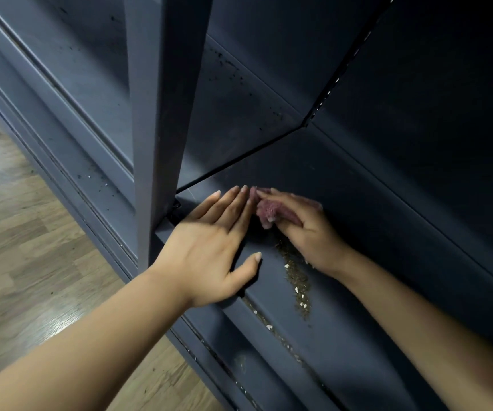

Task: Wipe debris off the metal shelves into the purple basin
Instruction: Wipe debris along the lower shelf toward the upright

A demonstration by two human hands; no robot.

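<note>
The left hand [212,247] is lying flat, fingers straight, on the shelf [358,336]; at its 2 o'clock the right hand [304,229] is gripping a pink cloth [266,207] beside debris [297,280].

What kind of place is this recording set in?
Probably a shop or storeroom indoors, though that is a guess. Dark metal shelves with a slotted upright look like retail racking, wood-look flooring lies beside them, and grain-like debris lies on the shelf.
</note>
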